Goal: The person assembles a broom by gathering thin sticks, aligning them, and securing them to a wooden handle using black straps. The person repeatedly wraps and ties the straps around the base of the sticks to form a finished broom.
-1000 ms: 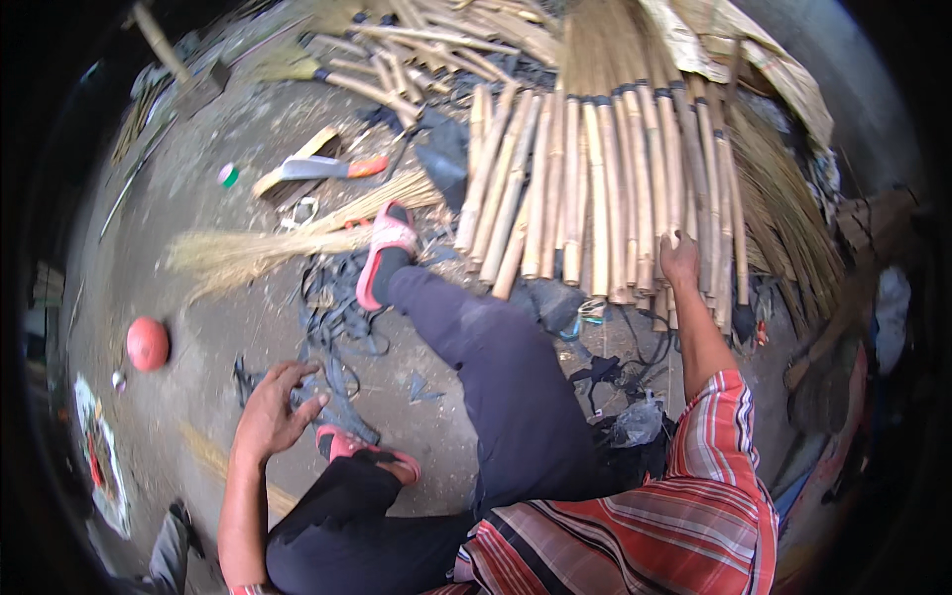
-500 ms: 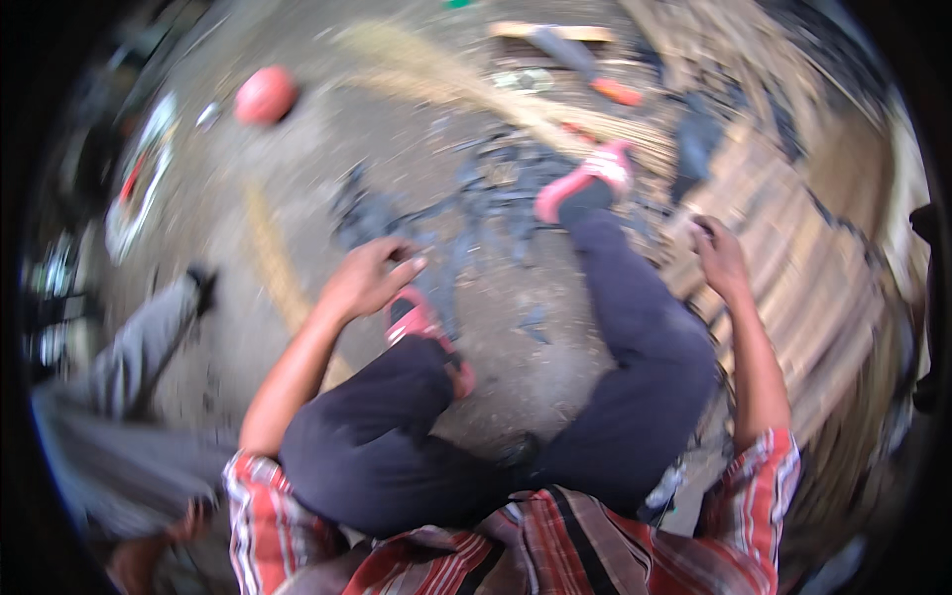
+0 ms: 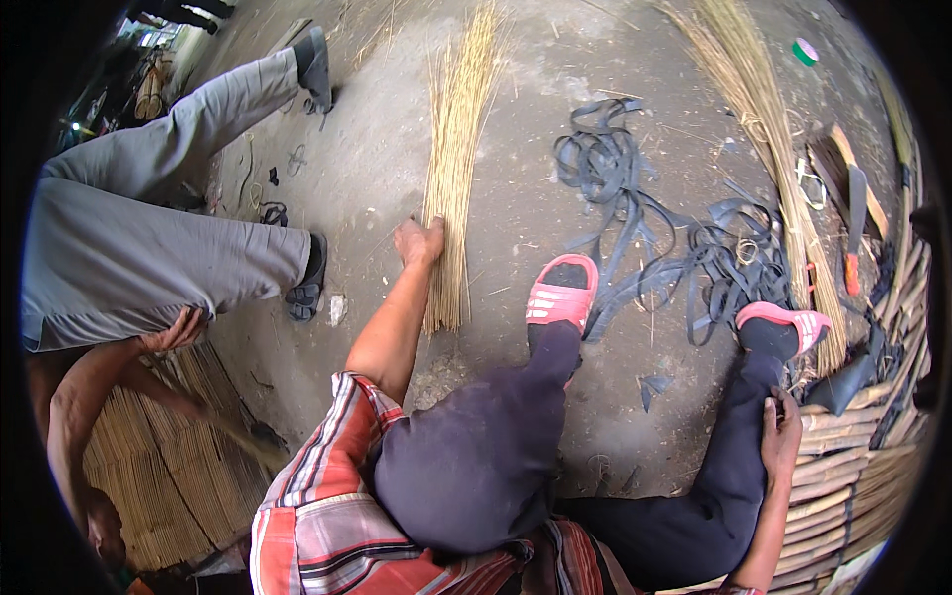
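While black straps (image 3: 635, 213) lie nearby, left hand (image 3: 419, 241) fingers clasp the straw bundle (image 3: 454, 159); right hand (image 3: 780, 436) fingers lie loose.

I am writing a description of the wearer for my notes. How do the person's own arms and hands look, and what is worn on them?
Both forearms are bare, and the left hand and right hand wear no gloves. No watch, ring or bracelet can be seen. The short-sleeved shirt is plaid in red, white and dark stripes.

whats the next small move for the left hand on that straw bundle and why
Probably close the left hand around the straw bundle and draw it in. The hand rests at the bundle's edge on the ground; whether its grip has closed is unclear. The right hand sits on the knee.
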`<action>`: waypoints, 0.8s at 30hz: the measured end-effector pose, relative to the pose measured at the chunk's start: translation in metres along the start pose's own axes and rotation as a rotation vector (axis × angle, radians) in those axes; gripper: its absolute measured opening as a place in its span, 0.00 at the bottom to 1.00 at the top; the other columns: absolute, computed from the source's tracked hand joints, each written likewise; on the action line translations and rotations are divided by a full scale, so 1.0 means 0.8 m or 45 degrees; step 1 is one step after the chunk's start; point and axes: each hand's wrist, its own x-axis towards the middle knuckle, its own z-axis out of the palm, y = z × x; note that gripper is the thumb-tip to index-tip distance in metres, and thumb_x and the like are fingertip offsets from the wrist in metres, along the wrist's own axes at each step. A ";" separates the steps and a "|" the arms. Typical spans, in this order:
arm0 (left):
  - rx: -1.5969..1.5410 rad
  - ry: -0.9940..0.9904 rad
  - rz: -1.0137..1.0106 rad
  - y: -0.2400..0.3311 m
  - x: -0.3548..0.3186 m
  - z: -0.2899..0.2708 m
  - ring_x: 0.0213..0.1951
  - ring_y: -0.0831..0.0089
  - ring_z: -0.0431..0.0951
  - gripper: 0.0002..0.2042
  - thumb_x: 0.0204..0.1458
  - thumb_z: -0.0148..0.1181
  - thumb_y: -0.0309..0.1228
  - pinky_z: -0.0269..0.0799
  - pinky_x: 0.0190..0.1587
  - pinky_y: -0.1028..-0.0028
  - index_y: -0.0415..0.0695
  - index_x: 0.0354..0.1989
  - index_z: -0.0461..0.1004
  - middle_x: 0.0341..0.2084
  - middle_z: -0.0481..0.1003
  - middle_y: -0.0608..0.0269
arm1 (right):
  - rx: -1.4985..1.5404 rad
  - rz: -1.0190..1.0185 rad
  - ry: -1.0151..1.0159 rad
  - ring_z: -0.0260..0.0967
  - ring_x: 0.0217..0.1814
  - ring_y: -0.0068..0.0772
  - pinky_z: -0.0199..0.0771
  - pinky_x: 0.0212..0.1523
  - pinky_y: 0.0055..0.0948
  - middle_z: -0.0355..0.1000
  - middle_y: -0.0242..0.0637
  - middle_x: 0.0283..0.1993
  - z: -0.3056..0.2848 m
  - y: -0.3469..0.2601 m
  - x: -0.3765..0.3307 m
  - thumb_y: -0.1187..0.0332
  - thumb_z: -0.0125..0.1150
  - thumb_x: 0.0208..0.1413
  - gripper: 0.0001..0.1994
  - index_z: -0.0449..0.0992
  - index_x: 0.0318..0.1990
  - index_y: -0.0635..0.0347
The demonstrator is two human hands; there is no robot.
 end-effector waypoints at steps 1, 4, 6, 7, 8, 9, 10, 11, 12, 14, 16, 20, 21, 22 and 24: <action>-0.002 -0.052 -0.045 0.000 0.002 0.002 0.67 0.42 0.71 0.43 0.56 0.65 0.60 0.64 0.70 0.56 0.30 0.65 0.72 0.60 0.74 0.31 | 0.004 0.012 -0.009 0.75 0.58 0.45 0.72 0.63 0.36 0.77 0.51 0.55 0.000 0.001 0.004 0.72 0.59 0.69 0.13 0.76 0.57 0.70; 0.005 -0.263 -0.069 0.003 -0.004 0.008 0.69 0.43 0.67 0.39 0.57 0.65 0.56 0.64 0.71 0.56 0.31 0.65 0.71 0.62 0.72 0.31 | -0.045 0.020 -0.066 0.74 0.59 0.45 0.71 0.64 0.36 0.76 0.49 0.57 -0.001 -0.004 0.011 0.74 0.59 0.69 0.13 0.76 0.57 0.70; -0.008 -0.207 -0.003 0.002 -0.010 0.013 0.68 0.41 0.68 0.35 0.56 0.69 0.50 0.63 0.71 0.54 0.33 0.63 0.73 0.62 0.72 0.31 | -0.081 -0.052 -0.043 0.74 0.58 0.45 0.71 0.63 0.36 0.76 0.49 0.56 -0.001 -0.009 0.013 0.74 0.59 0.69 0.13 0.76 0.56 0.70; -0.006 -0.122 0.030 0.000 -0.012 0.016 0.62 0.43 0.76 0.32 0.55 0.70 0.47 0.70 0.65 0.55 0.34 0.60 0.76 0.55 0.78 0.32 | -0.105 -0.022 -0.072 0.74 0.57 0.45 0.71 0.63 0.37 0.76 0.49 0.55 -0.002 -0.012 0.013 0.74 0.59 0.69 0.13 0.76 0.56 0.69; -0.089 -0.187 0.032 -0.004 -0.009 0.019 0.58 0.45 0.79 0.31 0.55 0.71 0.47 0.73 0.62 0.56 0.34 0.58 0.77 0.52 0.80 0.34 | -0.115 -0.031 -0.072 0.74 0.56 0.45 0.72 0.62 0.37 0.76 0.50 0.54 -0.001 -0.014 0.012 0.74 0.59 0.69 0.13 0.76 0.56 0.69; -0.160 -0.255 0.035 -0.008 -0.003 0.020 0.54 0.47 0.82 0.30 0.54 0.71 0.46 0.75 0.59 0.57 0.33 0.57 0.78 0.49 0.81 0.36 | -0.124 -0.039 -0.069 0.74 0.54 0.45 0.72 0.61 0.37 0.76 0.50 0.53 -0.001 -0.015 0.012 0.74 0.59 0.69 0.13 0.76 0.56 0.69; -0.249 -0.301 0.036 -0.012 0.005 0.021 0.50 0.48 0.85 0.29 0.54 0.72 0.45 0.77 0.56 0.57 0.33 0.55 0.78 0.45 0.83 0.38 | -0.145 -0.040 -0.071 0.73 0.53 0.45 0.72 0.61 0.38 0.76 0.50 0.52 0.000 -0.016 0.012 0.73 0.59 0.69 0.13 0.76 0.56 0.69; -0.312 -0.393 0.024 -0.016 0.011 0.024 0.46 0.51 0.85 0.28 0.54 0.72 0.45 0.78 0.53 0.58 0.32 0.54 0.79 0.43 0.84 0.40 | -0.164 -0.039 -0.073 0.73 0.52 0.45 0.72 0.60 0.38 0.76 0.50 0.51 0.000 -0.017 0.011 0.73 0.59 0.69 0.13 0.76 0.56 0.69; -0.392 -0.461 0.010 -0.019 0.017 0.026 0.43 0.53 0.86 0.27 0.54 0.72 0.44 0.79 0.51 0.60 0.32 0.54 0.79 0.41 0.85 0.42 | -0.171 -0.062 -0.073 0.72 0.51 0.46 0.72 0.59 0.38 0.75 0.50 0.50 0.001 -0.018 0.011 0.73 0.59 0.68 0.13 0.76 0.56 0.69; -0.448 -0.518 -0.020 -0.023 0.025 0.026 0.40 0.56 0.87 0.27 0.54 0.73 0.43 0.80 0.48 0.61 0.32 0.53 0.79 0.39 0.85 0.44 | -0.155 -0.026 -0.072 0.72 0.50 0.47 0.72 0.58 0.39 0.75 0.49 0.49 0.001 -0.022 0.011 0.73 0.60 0.68 0.12 0.77 0.55 0.68; -0.406 -0.511 -0.070 -0.023 0.026 0.021 0.40 0.60 0.87 0.26 0.54 0.73 0.42 0.80 0.49 0.63 0.32 0.53 0.79 0.40 0.85 0.46 | -0.144 -0.054 -0.062 0.72 0.50 0.47 0.72 0.57 0.39 0.74 0.49 0.49 0.001 -0.029 0.011 0.73 0.60 0.68 0.12 0.77 0.55 0.68; -0.507 -0.490 -0.005 -0.018 0.014 -0.001 0.42 0.61 0.87 0.25 0.56 0.72 0.41 0.80 0.49 0.62 0.34 0.54 0.79 0.42 0.86 0.47 | -0.331 -0.153 -0.127 0.72 0.51 0.52 0.73 0.56 0.41 0.75 0.51 0.48 0.003 -0.056 0.017 0.72 0.60 0.67 0.11 0.77 0.53 0.68; -0.546 -0.502 -0.009 -0.016 0.010 -0.006 0.38 0.63 0.86 0.23 0.57 0.71 0.40 0.81 0.45 0.64 0.34 0.52 0.79 0.39 0.85 0.50 | -0.371 -0.209 -0.150 0.73 0.51 0.54 0.73 0.56 0.41 0.76 0.52 0.48 0.004 -0.066 0.023 0.72 0.60 0.67 0.11 0.77 0.52 0.68; -0.596 -0.503 -0.006 -0.012 0.007 -0.010 0.35 0.65 0.84 0.21 0.58 0.71 0.39 0.81 0.41 0.66 0.34 0.50 0.79 0.36 0.84 0.52 | -0.438 -0.193 -0.181 0.73 0.52 0.55 0.73 0.56 0.42 0.76 0.52 0.48 0.008 -0.077 0.031 0.71 0.60 0.67 0.11 0.77 0.52 0.68; -0.725 -0.599 -0.025 -0.004 0.003 -0.019 0.30 0.68 0.82 0.16 0.61 0.68 0.37 0.81 0.36 0.68 0.35 0.48 0.79 0.31 0.82 0.57 | -0.291 -0.267 -0.230 0.75 0.53 0.59 0.74 0.56 0.45 0.78 0.53 0.49 0.026 -0.103 0.056 0.69 0.61 0.67 0.12 0.78 0.51 0.68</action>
